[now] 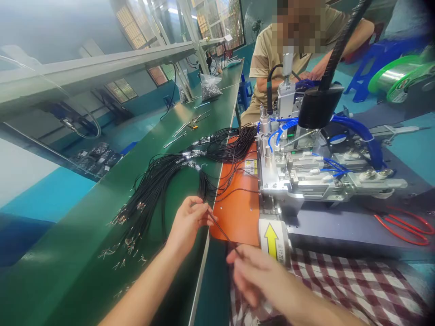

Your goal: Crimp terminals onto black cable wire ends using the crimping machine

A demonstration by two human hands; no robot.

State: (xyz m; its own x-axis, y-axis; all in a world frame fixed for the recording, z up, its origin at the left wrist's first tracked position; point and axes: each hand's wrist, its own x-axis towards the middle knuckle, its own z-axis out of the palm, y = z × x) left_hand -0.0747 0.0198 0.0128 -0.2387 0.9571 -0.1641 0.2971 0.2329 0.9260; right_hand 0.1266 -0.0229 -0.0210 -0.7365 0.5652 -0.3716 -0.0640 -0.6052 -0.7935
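My left hand (188, 222) pinches a thin black wire (219, 228) near the right edge of the green bench (84, 253). The wire runs down and right to my right hand (258, 276), which is blurred by motion and closed on the wire's other end above a checked cloth (356, 285). A large bundle of black wires (159, 181) with metal terminals lies spread over the bench, just left of my left hand. An orange plate (238, 208) sits beyond my hands, in front of a metal machine (299, 172).
The machine carries blue hoses and a yellow arrow label (271, 239). Red-handled scissors (404, 226) lie at the right. Hand tools (186, 127) and bags of parts (210, 88) rest further along the bench. Another person (272, 59) sits behind the machine.
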